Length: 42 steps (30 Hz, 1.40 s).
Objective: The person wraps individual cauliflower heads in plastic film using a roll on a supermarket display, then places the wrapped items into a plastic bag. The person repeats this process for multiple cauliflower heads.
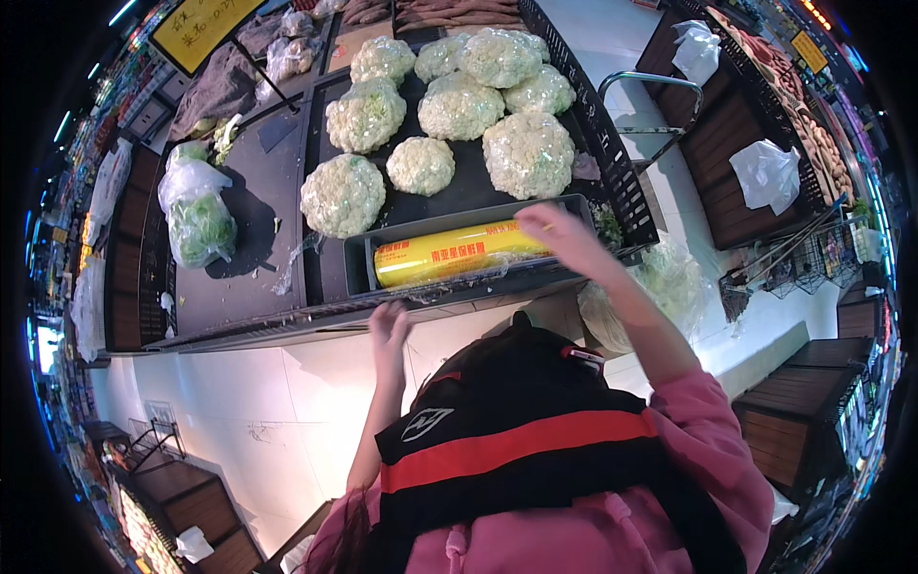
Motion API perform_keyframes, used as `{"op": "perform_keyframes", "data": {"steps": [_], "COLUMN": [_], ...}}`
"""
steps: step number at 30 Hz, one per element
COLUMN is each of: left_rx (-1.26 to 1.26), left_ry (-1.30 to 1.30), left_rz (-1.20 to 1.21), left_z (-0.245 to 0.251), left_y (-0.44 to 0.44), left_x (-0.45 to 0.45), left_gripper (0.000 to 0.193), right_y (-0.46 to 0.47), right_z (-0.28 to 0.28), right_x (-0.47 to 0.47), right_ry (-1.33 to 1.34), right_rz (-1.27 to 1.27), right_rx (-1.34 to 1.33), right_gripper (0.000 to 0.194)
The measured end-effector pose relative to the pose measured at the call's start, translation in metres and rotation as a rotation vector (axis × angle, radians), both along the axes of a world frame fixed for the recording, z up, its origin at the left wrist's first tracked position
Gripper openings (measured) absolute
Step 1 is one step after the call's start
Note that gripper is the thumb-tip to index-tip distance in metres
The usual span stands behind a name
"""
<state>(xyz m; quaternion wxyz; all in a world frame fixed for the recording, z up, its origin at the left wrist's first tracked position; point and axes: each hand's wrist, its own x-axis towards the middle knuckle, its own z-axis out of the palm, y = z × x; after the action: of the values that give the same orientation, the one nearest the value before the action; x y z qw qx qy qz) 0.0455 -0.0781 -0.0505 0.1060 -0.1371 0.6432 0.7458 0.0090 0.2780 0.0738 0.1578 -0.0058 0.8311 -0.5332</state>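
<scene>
My right hand is over the right end of a yellow roll of cling film; whether it touches the roll is unclear. The roll lies in a dark holder at the stand's front edge. My left hand is just below that edge, left of the middle, fingers slightly apart and holding nothing. Beyond the roll, several film-wrapped cauliflower heads sit in a black display tray. A small one lies nearest the roll's middle. Loose film hangs along the holder's front edge.
At the left, bagged green vegetables lie on a dark shelf beside a yellow price sign. A large plastic bag of greenery stands on the floor by the right corner. Further right are a metal handle and wooden produce stands.
</scene>
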Motion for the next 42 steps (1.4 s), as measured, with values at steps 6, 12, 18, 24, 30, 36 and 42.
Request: {"op": "perform_keyframes", "data": {"steps": [6,12,18,24,30,36,42], "left_rx": [0.272,0.155,-0.124,0.245,0.567,0.425,0.502], "left_ry": [-0.283,-0.219,0.339,-0.085,-0.314,0.177,0.195], "left_rz": [-0.115,-0.188,-0.392,-0.23,-0.331,-0.301,-0.404], "left_z": [-0.048,-0.027,0.045,0.06,-0.004,0.009,0.064], "left_y": [0.034,0.028,-0.018,-0.014,0.041,0.018,-0.015], "left_x": [-0.019,-0.006,0.024,0.027,-0.004,-0.004,0.04], "left_gripper": [0.038,0.024,0.028,0.032,0.035,0.028,0.03], "right_y": [-0.032,-0.01,0.015,0.009,0.004,0.004,0.016], "right_z": [-0.11,-0.098,-0.063,-0.064,-0.07,-0.072,-0.029], "right_x": [-0.025,-0.002,0.071,0.11,0.118,0.115,0.138], "right_ry": [0.008,0.022,0.192,0.21,0.144,0.232,0.144], "right_rz": [0.107,-0.124,-0.195,-0.219,-0.334,-0.378,-0.289], "right_rx": [0.285,-0.231,-0.334,-0.397,-0.317,-0.418,-0.374], "right_gripper": [0.024,0.012,0.005,0.007,0.005,0.01,0.017]}}
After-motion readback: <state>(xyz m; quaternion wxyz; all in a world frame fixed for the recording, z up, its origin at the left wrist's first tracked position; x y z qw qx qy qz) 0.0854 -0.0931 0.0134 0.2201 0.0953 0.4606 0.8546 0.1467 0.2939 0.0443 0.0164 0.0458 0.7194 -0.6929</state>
